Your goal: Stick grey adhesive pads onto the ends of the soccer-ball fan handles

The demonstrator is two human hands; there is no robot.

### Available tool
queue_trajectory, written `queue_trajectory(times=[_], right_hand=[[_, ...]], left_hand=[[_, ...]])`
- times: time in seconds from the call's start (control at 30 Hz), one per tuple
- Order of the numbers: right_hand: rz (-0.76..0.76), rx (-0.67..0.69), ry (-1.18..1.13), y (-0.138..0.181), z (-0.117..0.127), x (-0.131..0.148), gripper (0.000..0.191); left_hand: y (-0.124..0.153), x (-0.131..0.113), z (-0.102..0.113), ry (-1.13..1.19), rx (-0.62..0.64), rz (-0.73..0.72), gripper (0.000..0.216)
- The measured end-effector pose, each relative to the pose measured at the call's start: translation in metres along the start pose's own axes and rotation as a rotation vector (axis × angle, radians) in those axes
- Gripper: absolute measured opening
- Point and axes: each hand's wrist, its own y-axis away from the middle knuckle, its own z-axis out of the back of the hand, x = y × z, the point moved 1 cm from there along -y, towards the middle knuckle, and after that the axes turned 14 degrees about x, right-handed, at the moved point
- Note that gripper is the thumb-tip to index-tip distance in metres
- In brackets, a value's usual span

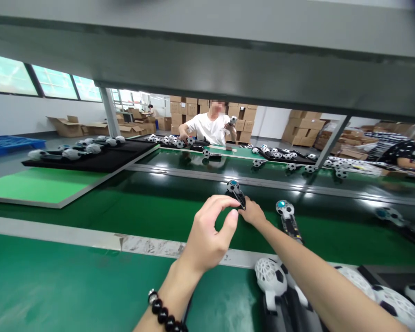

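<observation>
My right hand [253, 213] reaches over the green conveyor belt and is closed at the black handle of a handheld fan [233, 186] with a white-and-black soccer-ball head. Part of its fingers is hidden behind the handle. My left hand [210, 233] is raised nearer to me, thumb and forefinger apart in a curve, with nothing between them. In this view its fingertips overlap the fan's lower end; I cannot tell if they touch. Right of my right hand, another fan [285, 210] lies on the belt, its handle's inside parts exposed.
A further fan [390, 216] lies at the belt's right. Finished-looking fans [271, 279] rest near my right forearm. A black tray [124, 154] with several fans stands left. Across the belt sits a co-worker [210, 127] holding a fan. A grey shelf [207, 69] spans overhead on posts.
</observation>
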Motion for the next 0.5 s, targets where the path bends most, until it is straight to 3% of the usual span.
queue_trajectory(times=[0.1, 0.17, 0.27, 0.3, 0.4, 0.5], right_hand=[[-0.025, 0.121, -0.201, 0.038, 0.001, 0.017, 0.029], [-0.045, 0.225, -0.373, 0.074, 0.002, 0.026, 0.031], [-0.06, 0.364, -0.579, 0.136, 0.008, 0.028, 0.063], [-0.044, 0.372, -0.637, 0.158, 0.011, 0.022, 0.068], [0.184, 0.43, -0.803, 0.228, 0.008, -0.017, 0.042], [0.109, 0.413, -0.499, 0.292, -0.019, -0.065, 0.03]], left_hand=[[-0.001, 0.007, -0.007, -0.134, 0.115, 0.057, 0.02], [0.0, 0.012, -0.012, -0.183, 0.201, 0.118, 0.049], [0.0, 0.01, -0.015, -0.455, 0.348, 0.071, 0.086], [-0.001, 0.007, -0.014, -0.48, 0.398, 0.028, 0.087], [-0.01, -0.008, -0.013, -0.354, 0.441, -0.049, 0.071], [-0.014, -0.016, -0.017, -0.019, 0.336, -0.031, 0.06]])
